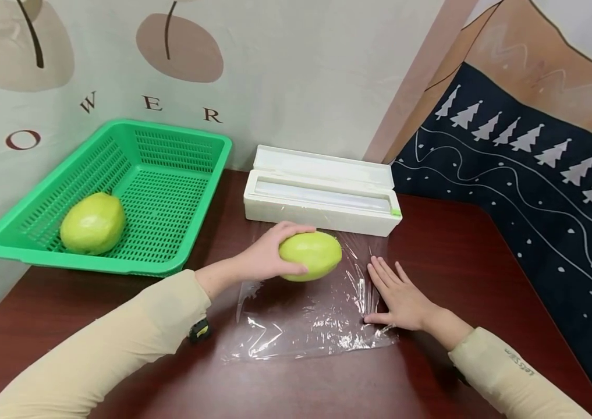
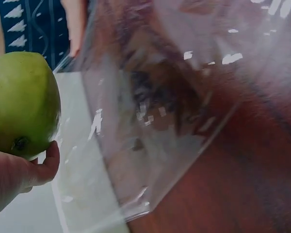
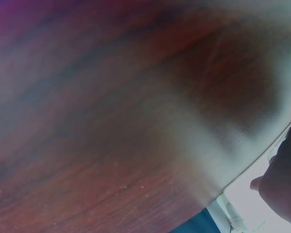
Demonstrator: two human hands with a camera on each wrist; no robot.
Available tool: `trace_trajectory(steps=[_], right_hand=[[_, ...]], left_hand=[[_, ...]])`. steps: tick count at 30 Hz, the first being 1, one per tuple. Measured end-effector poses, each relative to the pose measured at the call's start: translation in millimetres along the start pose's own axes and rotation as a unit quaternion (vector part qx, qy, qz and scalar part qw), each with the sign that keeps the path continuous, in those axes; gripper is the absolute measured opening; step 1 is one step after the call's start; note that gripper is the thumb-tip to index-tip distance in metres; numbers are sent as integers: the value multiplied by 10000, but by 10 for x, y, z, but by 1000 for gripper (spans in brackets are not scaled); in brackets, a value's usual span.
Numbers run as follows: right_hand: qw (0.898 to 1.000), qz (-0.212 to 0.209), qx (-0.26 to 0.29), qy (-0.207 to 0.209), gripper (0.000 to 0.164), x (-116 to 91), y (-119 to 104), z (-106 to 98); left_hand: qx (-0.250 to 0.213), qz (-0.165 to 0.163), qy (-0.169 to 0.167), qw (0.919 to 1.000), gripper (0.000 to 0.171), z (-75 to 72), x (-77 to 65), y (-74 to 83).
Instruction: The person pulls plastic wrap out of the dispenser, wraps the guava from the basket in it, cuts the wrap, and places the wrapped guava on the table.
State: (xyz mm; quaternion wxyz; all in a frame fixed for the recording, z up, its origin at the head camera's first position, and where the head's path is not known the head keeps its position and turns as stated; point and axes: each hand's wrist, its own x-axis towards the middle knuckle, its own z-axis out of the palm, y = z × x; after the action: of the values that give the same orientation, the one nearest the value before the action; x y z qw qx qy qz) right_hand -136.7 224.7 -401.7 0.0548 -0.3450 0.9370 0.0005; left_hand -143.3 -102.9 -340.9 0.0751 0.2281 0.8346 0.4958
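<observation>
My left hand [image 1: 275, 253] grips a yellow-green oval fruit [image 1: 312, 256], thumb on the near side and fingers over the far side. In the left wrist view the fruit [image 2: 24, 102] shows a dark stem end beside the fingers. Below it, a sheet of clear plastic wrap [image 1: 306, 320] lies wrinkled on the table, running out from a white wrap dispenser box [image 1: 322, 218] with its lid up. On the sheet's right edge my right hand [image 1: 403, 297] rests flat, fingers spread. Mostly bare table fills the right wrist view, with that hand [image 3: 283, 179] dark at the edge.
A green plastic basket [image 1: 212, 169] stands at the back left with a second yellow-green fruit [image 1: 93, 224] in it. The dark red wooden table [image 1: 447, 244] meets a printed cloth [image 1: 327, 75] behind and a navy tree-patterned cloth [image 1: 536, 192] at right.
</observation>
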Motion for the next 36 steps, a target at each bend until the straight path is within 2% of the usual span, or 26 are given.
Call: trace_trajectory(steps=[8, 20, 26, 36], right_hand=[[10000, 16, 60, -26, 108, 7, 0, -12], [9998, 98, 98, -167, 107, 14, -4, -25], [9999, 53, 103, -56, 108, 11, -7, -23], [9997, 124, 152, -140, 107, 10, -4, -16]], left_hand=[[-26, 168, -303, 9994, 69, 184, -58, -123], [-186, -133, -627, 9978, 69, 271, -133, -155], [-194, -140, -814, 9964, 69, 316, -183, -171], [-201, -29, -1113, 9936, 72, 389, -262, -195]])
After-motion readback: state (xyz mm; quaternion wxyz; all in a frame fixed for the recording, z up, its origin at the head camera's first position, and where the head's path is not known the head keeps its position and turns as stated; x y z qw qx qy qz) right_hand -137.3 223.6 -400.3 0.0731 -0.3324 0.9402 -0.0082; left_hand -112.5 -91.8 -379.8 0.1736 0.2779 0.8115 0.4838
